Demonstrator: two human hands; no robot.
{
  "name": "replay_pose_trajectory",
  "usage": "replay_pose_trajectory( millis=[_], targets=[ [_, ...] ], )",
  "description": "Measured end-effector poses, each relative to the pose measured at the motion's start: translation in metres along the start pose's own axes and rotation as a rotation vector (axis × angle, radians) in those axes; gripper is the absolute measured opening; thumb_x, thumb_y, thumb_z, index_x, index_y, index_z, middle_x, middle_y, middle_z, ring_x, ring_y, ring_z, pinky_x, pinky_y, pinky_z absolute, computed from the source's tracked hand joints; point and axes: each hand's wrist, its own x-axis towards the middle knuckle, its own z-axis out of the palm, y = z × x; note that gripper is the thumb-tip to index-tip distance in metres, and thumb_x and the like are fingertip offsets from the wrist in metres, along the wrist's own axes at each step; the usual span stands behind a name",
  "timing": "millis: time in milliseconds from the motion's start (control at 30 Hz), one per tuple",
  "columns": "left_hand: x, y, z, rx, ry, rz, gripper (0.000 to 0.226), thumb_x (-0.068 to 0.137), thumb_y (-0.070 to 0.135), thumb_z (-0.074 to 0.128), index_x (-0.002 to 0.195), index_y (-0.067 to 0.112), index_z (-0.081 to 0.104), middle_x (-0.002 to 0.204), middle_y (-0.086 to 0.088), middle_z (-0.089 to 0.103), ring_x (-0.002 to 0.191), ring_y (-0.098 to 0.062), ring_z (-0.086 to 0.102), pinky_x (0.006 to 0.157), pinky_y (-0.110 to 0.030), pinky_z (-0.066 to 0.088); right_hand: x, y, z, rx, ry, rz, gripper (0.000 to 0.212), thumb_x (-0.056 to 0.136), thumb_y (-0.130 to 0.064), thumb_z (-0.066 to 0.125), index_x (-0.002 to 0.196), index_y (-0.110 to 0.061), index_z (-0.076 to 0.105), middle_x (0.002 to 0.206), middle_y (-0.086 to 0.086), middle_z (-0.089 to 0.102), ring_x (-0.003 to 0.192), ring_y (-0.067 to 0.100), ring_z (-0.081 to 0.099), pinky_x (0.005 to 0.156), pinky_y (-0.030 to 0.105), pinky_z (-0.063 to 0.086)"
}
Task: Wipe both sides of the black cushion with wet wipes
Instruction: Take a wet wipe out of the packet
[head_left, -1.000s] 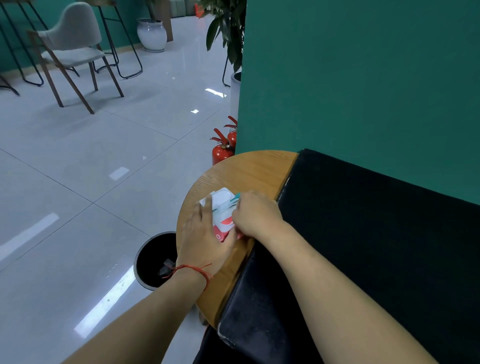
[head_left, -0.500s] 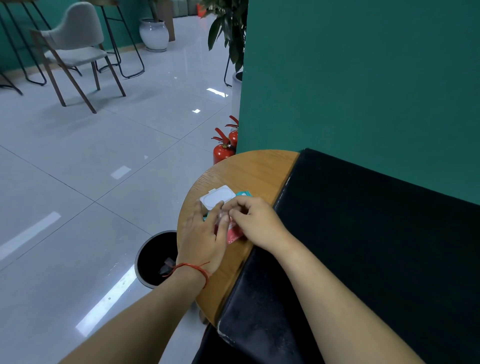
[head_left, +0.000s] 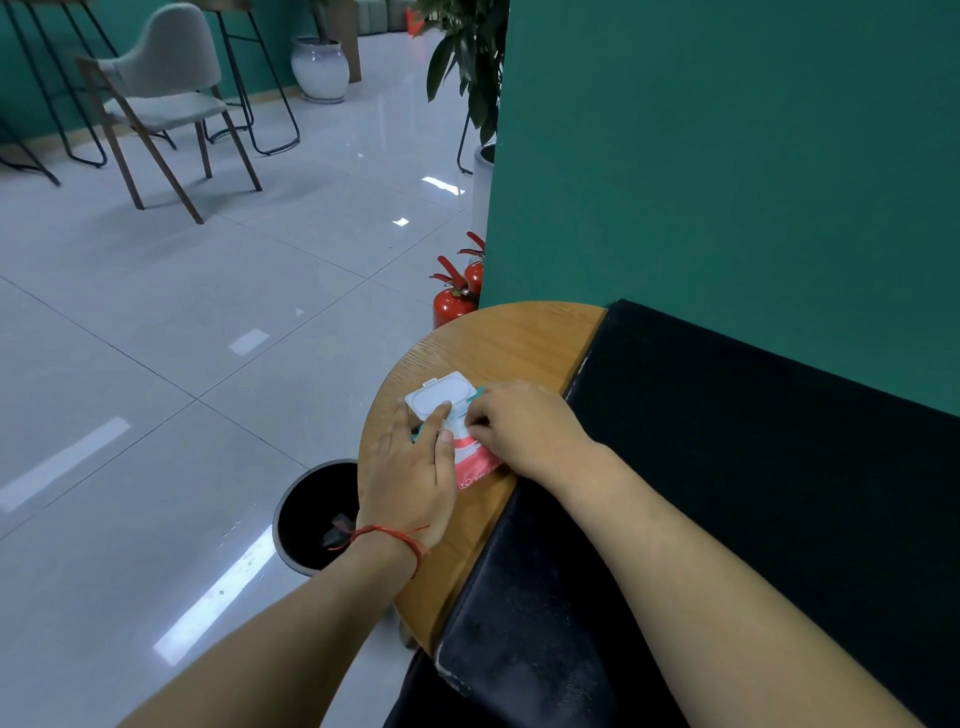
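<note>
Near cushion (head_left: 727, 493) edge, wipes pack (head_left: 439, 401)

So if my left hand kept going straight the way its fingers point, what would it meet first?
The white flip lid of the wet wipes pack: your left hand has a fingertip on it now. Past the lid looks like bare wooden table, though depth is hard to judge.

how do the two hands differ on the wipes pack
The left hand lies flat, straight fingers pressing the pink plastic wet wipes pack and its open white lid; the right hand curls, pinching at the opening. The left hand's wrist wears a red string; the right hand's is bare. Both touch the pack.
</note>
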Motion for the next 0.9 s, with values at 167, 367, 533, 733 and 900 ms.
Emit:
replay_pose_trajectory(
  millis=[167, 367, 533, 733, 900],
  targets=[
    [0.000, 0.000, 0.001, 0.004, 0.001, 0.002, 0.053, 0.111, 0.050, 0.020, 0.160, 0.039, 0.036, 0.170, -0.008, 0.027, 0.160, -0.021, 0.015, 0.127, -0.040, 0.010, 0.010, -0.010, -0.009, -0.237, -0.030, -0.086, 0.023, 0.104, -0.023, 0.051, 0.106, -0.029, 0.073, 0.101, -0.006, 0.069, 0.087, 0.018, 0.064, 0.052, 0.028, 0.023],
    [0.001, -0.001, 0.001, -0.003, 0.020, 0.026, 0.054, 0.110, 0.051, 0.019, 0.159, 0.038, 0.037, 0.168, -0.007, 0.033, 0.157, -0.021, 0.020, 0.127, -0.042, 0.016, 0.014, -0.015, -0.008, -0.153, -0.054, -0.086, 0.009, 0.101, -0.034, 0.053, 0.095, -0.027, 0.057, 0.102, -0.006, 0.064, 0.085, 0.016, 0.053, 0.055, 0.029, 0.022],
    [0.000, -0.001, 0.000, 0.006, 0.011, 0.025, 0.052, 0.109, 0.049, 0.024, 0.157, 0.038, 0.039, 0.164, -0.008, 0.037, 0.155, -0.022, 0.025, 0.128, -0.047, 0.022, 0.007, -0.004, -0.002, 0.169, -0.014, 0.021, 0.018, 0.096, -0.039, 0.060, 0.086, -0.026, 0.055, 0.090, -0.009, 0.056, 0.078, 0.012, 0.053, 0.058, 0.031, 0.031],
    [-0.002, -0.001, 0.002, 0.022, -0.015, -0.013, 0.051, 0.111, 0.053, 0.024, 0.159, 0.039, 0.033, 0.167, -0.009, 0.032, 0.155, -0.026, 0.027, 0.128, -0.048, 0.023, 0.006, -0.012, -0.041, 0.790, 0.333, 0.180, 0.017, 0.100, -0.021, 0.054, 0.083, -0.022, 0.057, 0.078, -0.009, 0.057, 0.068, 0.007, 0.050, 0.064, 0.028, 0.043],
    [-0.003, 0.003, 0.000, 0.013, -0.009, -0.025, 0.069, 0.100, 0.072, 0.028, 0.159, 0.036, 0.035, 0.163, -0.005, 0.038, 0.149, -0.023, 0.039, 0.122, -0.045, 0.034, -0.013, -0.007, -0.085, 1.249, 0.507, 0.407, 0.021, 0.096, -0.034, 0.046, 0.079, -0.028, 0.055, 0.090, 0.020, 0.064, 0.082, 0.042, 0.060, 0.076, 0.050, 0.056]
  ],
)
